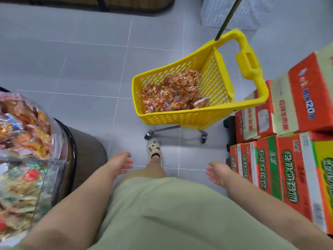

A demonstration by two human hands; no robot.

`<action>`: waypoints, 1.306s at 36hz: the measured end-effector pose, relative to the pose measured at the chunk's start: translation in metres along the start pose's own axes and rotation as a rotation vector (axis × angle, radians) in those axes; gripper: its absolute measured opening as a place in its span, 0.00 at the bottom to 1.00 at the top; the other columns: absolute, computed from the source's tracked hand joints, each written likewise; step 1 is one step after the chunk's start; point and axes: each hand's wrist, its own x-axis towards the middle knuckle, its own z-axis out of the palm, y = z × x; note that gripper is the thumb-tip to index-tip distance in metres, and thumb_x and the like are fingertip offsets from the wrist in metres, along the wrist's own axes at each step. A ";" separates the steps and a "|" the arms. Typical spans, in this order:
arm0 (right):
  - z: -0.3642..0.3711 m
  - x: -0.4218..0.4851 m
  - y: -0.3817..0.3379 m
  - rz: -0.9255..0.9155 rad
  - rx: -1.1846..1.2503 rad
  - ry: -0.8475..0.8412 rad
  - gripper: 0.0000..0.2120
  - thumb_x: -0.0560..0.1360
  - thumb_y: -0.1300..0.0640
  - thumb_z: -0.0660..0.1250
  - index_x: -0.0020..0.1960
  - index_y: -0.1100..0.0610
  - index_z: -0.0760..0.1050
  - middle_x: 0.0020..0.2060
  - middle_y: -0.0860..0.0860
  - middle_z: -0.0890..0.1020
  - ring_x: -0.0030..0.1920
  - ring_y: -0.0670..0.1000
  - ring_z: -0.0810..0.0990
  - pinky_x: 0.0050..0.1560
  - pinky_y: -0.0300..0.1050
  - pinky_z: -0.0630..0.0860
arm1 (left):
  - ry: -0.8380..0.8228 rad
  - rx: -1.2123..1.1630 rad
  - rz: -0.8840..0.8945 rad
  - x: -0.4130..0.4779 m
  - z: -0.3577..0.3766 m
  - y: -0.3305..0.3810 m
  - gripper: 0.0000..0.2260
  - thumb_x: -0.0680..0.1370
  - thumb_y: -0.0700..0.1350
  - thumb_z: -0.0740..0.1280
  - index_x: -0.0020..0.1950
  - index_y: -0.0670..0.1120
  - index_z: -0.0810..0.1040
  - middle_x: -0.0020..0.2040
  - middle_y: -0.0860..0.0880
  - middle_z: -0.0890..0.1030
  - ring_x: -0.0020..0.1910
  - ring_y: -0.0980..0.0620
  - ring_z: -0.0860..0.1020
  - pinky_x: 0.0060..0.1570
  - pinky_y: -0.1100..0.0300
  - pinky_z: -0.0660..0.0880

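Far centre on the floor, yellow cart (180,118) holds wrapped snacks (173,91), handle (247,64) at its right. Near, left hand (120,163) and right hand (218,173) hover, fingers spread wide, holding nothing. Likely between loads; next: step forward for the handle, or grab from left snack bin (61,134).

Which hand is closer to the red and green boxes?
Right. The right hand is open just beside the boxes; the left hand is farther off, across the body by the snack bin.

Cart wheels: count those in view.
2. One wheel is under the near left corner of the cart, by the shoe; the other wheel under its near right corner. More may be hidden beneath.
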 end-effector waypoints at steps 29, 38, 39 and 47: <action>0.134 0.081 -0.326 -0.245 -0.496 -0.097 0.14 0.79 0.60 0.59 0.62 0.63 0.73 0.55 0.59 0.79 0.52 0.55 0.79 0.56 0.48 0.74 | 0.152 0.243 0.039 0.154 0.000 0.253 0.16 0.78 0.43 0.64 0.64 0.37 0.73 0.59 0.34 0.76 0.57 0.38 0.76 0.51 0.53 0.72; 0.149 0.149 -0.305 -0.473 -1.330 -0.202 0.17 0.75 0.56 0.66 0.63 0.54 0.73 0.61 0.54 0.75 0.60 0.54 0.73 0.53 0.43 0.72 | 0.292 0.208 -0.001 0.218 0.039 0.235 0.17 0.82 0.48 0.60 0.66 0.38 0.71 0.63 0.35 0.75 0.62 0.37 0.74 0.56 0.52 0.69; 0.150 0.155 -0.302 -0.504 -1.418 -0.195 0.17 0.74 0.54 0.67 0.62 0.53 0.74 0.60 0.54 0.74 0.61 0.54 0.72 0.57 0.44 0.71 | 0.325 0.200 0.012 0.222 0.041 0.233 0.17 0.82 0.48 0.59 0.65 0.38 0.72 0.62 0.34 0.76 0.62 0.36 0.74 0.58 0.51 0.69; 0.159 0.168 -0.293 -0.837 -1.669 -0.024 0.17 0.75 0.58 0.62 0.64 0.52 0.73 0.59 0.52 0.75 0.61 0.55 0.70 0.53 0.48 0.73 | 0.491 0.110 0.165 0.236 0.051 0.218 0.12 0.82 0.47 0.60 0.54 0.39 0.77 0.51 0.38 0.81 0.50 0.38 0.78 0.48 0.54 0.71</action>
